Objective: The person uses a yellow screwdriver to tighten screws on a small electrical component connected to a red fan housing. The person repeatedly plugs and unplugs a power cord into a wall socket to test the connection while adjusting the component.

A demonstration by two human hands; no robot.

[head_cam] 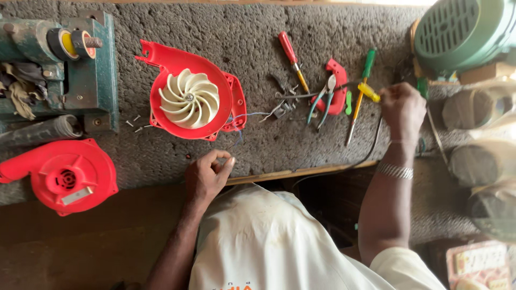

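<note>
My left hand (207, 174) rests at the near edge of the bench mat (301, 134), fingers curled in loosely, thumb and forefinger tips nearly meeting. Whether anything small is pinched there, I cannot tell. My right hand (402, 110) is out at 2 o'clock, closed in a fist around a yellow-handled tool (368, 92); the yellow end sticks out at the thumb side. A metal bracelet (394, 171) sits on that wrist.

The open red blower housing (226, 102) lies at 11 o'clock from my left hand, cavity up. Inside it sits the white fan impeller (189, 100), centred on its hub. Thin wires (252, 114) trail from the housing's right side toward 3 o'clock. Loose screws (137, 123) lie just beside the housing at its 9 o'clock.

A second red blower casing (59, 174), closed, lies at 9 o'clock from my left hand.

Between my hands, toward 12 o'clock: red-handled screwdriver (292, 58), pliers (322, 101) lying over a small red part (338, 86), green-handled screwdriver (360, 91).

A green motor (462, 32) stands at the far right.
</note>
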